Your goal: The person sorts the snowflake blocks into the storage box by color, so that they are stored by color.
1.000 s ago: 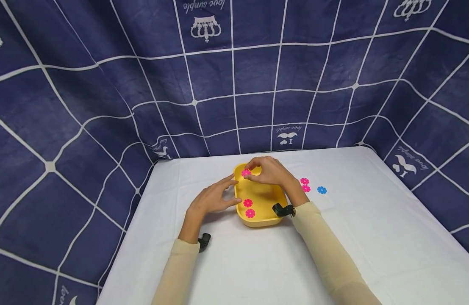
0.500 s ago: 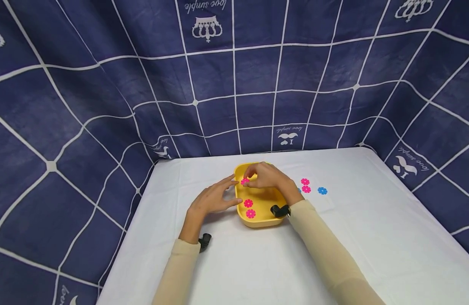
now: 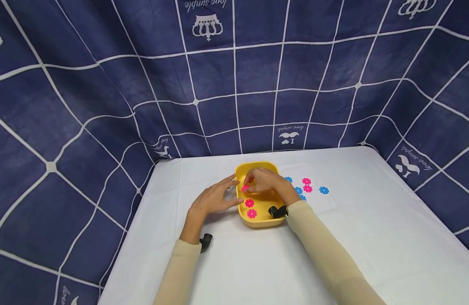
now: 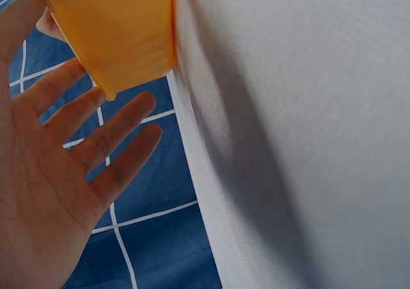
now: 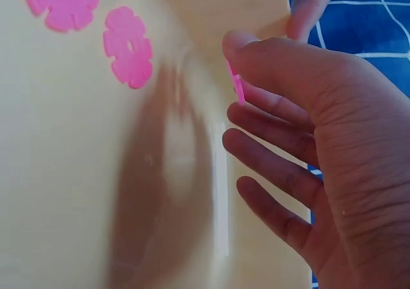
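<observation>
A yellow plastic tray sits on the white cloth. My right hand is over its inside and pinches a pink notched snowflake disc between thumb and fingertip, the disc edge-on in the right wrist view. The other fingers of that hand are spread apart. Two more pink snowflake discs lie on the tray floor toward its near left side. At the tray's left rim my left hand has its fingers extended. In the left wrist view, fingertips lie along the tray's outer side.
On the cloth right of the tray lie several blue snowflake discs, some partly behind my right wrist, and two pink discs. A dark blue curtain with white lines hangs behind and at both sides of the table.
My right hand has moved toward the near side of the tray with the pink disc, closer to the two lying discs. Blue discs beside the tray have come into view. My left hand stays put.
</observation>
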